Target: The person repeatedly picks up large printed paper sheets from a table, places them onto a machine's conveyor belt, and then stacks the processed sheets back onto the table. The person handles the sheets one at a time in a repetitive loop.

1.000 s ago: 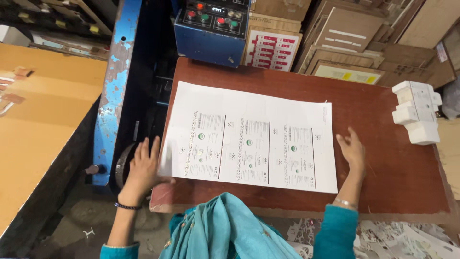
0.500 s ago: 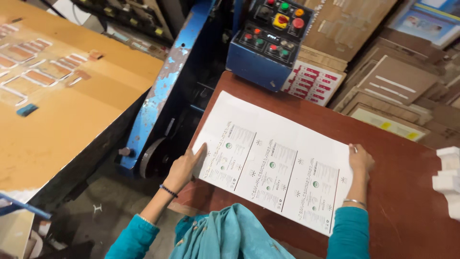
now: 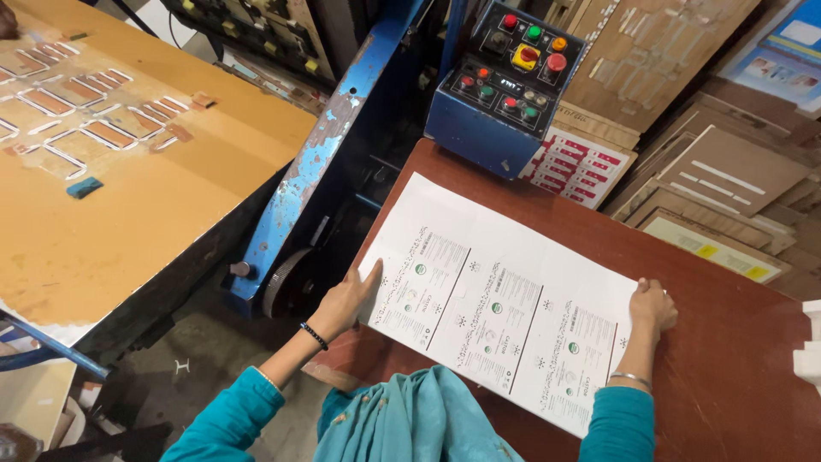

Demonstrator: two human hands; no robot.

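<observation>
With the left hand (image 3: pixel 346 299) and right hand (image 3: pixel 652 305) each in a light open-palmed grip on opposite edges of the printed sheet (image 3: pixel 500 295) at frame centre, keeping even pressure looks best to hold it flat on the worktop (image 3: pixel 727 342).

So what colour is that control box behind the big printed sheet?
Blue, the control box has red, green and yellow buttons on a dark panel; the head view shows it.
</observation>
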